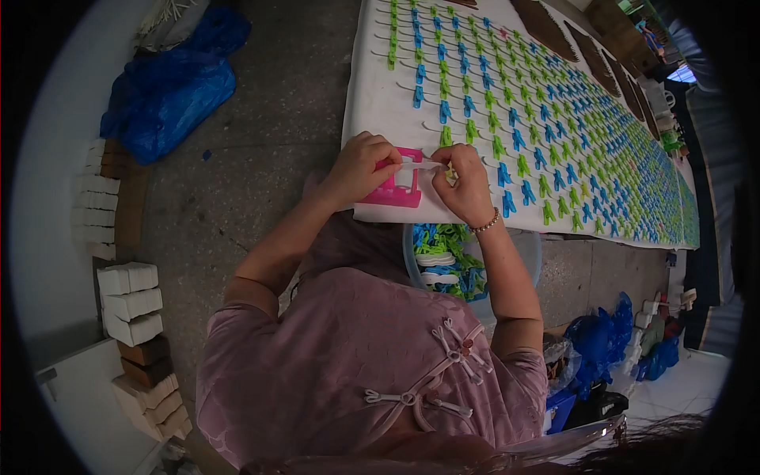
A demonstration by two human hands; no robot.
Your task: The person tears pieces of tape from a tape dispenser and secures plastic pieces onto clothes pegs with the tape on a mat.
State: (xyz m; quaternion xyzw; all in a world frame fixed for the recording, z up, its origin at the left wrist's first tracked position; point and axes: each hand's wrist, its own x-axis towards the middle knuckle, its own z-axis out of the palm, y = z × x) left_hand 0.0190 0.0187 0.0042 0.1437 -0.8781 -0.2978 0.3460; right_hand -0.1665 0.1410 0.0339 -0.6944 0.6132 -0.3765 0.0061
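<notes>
My left hand [366, 168] is closed in a pinch at the left end of a thin white strip [419, 165]. At the strip's other end, the fingers of my right hand [465, 186] are also pinched together. A bit of yellow-green shows by my right fingertips, too small to name. Below the strip a pink plastic frame [408, 199] lies on the near corner of the white-covered table [376, 103], partly hidden by my left hand. Rows of green and blue clothespins [508, 203], many with a thin white strip attached, spread over the table beyond my right hand.
A clear tub [409, 261] of green and blue clothespins and white pieces stands below the table edge, by my lap. Dark brown panels [546, 28] lie along the far side. Blue plastic bags [170, 99] and stacked white blocks [131, 305] are on the left.
</notes>
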